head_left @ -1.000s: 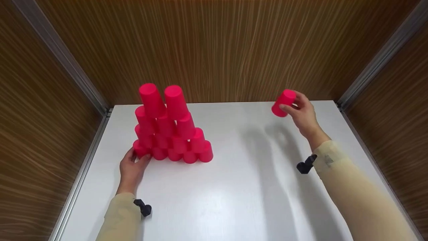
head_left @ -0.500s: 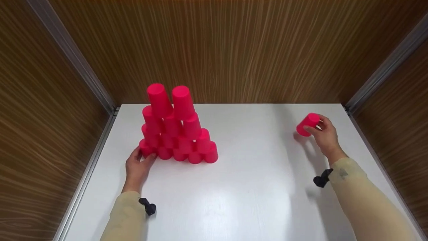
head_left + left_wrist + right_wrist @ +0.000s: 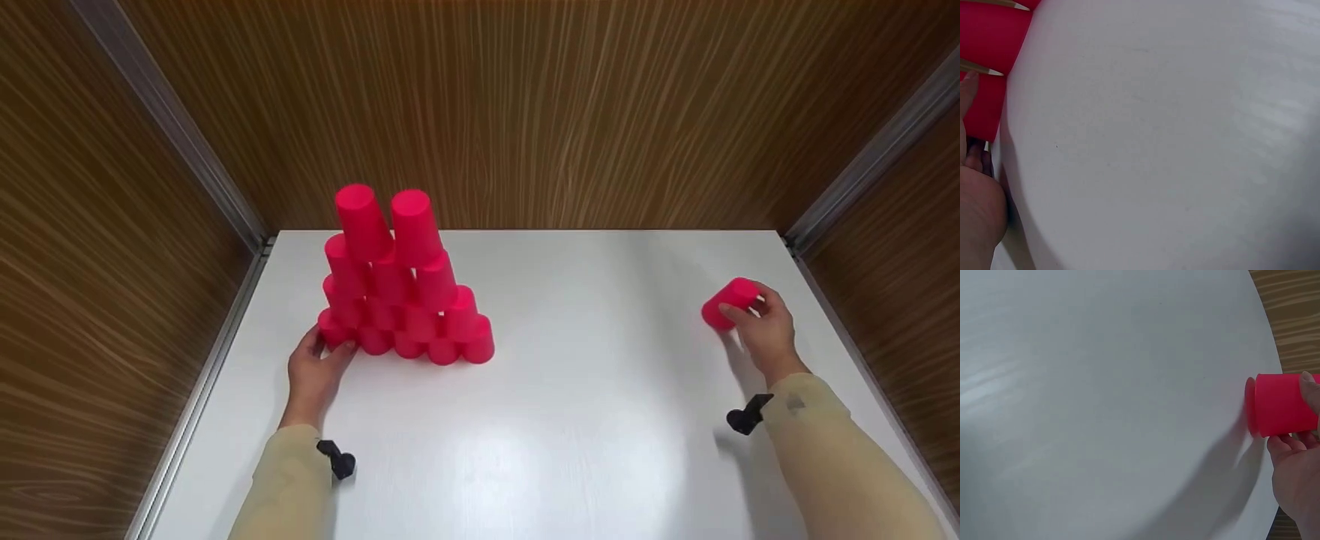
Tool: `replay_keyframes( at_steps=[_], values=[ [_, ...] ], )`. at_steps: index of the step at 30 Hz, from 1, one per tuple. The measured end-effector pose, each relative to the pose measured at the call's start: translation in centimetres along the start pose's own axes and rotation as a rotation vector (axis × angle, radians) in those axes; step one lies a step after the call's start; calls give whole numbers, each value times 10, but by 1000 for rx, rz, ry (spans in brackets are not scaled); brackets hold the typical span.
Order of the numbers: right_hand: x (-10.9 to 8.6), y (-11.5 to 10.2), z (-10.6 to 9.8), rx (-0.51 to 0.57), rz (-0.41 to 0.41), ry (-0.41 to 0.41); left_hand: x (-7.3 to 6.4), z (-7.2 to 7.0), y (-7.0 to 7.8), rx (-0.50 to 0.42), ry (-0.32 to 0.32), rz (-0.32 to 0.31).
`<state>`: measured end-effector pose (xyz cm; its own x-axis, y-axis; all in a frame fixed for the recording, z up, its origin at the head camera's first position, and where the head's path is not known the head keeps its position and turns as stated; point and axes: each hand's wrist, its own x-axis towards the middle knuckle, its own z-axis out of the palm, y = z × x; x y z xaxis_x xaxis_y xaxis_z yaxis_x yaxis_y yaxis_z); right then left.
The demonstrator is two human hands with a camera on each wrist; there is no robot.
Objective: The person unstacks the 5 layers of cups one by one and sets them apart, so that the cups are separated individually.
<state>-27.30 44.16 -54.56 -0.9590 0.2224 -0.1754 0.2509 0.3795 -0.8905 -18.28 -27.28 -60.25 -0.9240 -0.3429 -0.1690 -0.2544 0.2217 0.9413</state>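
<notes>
A pyramid of upside-down pink-red plastic cups (image 3: 409, 277) stands left of centre in the head view, four rows high with two cups on top. At its base, my left hand (image 3: 315, 379) curls round the leftmost bottom cup (image 3: 335, 330), thumb in front and fingers at its far side. The left wrist view shows the thumb against that cup (image 3: 985, 109). Far to the right, my right hand (image 3: 771, 334) grips a single cup (image 3: 727, 300) by its side, closed end up. Its rim is close over the table in the right wrist view, beside its reflection.
The white tabletop (image 3: 570, 337) spans the space between the hands. A wood-grain panel (image 3: 525, 112) rises behind it, and similar panels (image 3: 90, 300) flank both sides. Small black devices (image 3: 746, 416) sit at each wrist, over beige sleeves (image 3: 847, 465).
My right hand has carried its cup rightward, nearer to me and down towards the table. The left hand stays at the pyramid's base; the head view has shifted slightly.
</notes>
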Motion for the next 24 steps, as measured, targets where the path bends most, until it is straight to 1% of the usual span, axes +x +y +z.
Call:
replay_keyframes(
  at_steps=[3,7,17,20,22,24],
  values=[
    [1,2,-1,-5,19,0,0,0,0,0,2,-13],
    [1,3,-1,-25,30,-1,0,-1,1,-6,-1,-12],
    [-1,9,0,-59,12,-7,-2,0,2,-5,-12,7],
    [-2,6,-4,-53,17,-15,-2,1,2,-12,-14,2],
    [-2,2,-8,-46,30,-20,-1,2,1,-12,-16,-5],
    [-2,-4,-11,-43,25,-17,1,2,1,-2,-13,-5]
  ],
)
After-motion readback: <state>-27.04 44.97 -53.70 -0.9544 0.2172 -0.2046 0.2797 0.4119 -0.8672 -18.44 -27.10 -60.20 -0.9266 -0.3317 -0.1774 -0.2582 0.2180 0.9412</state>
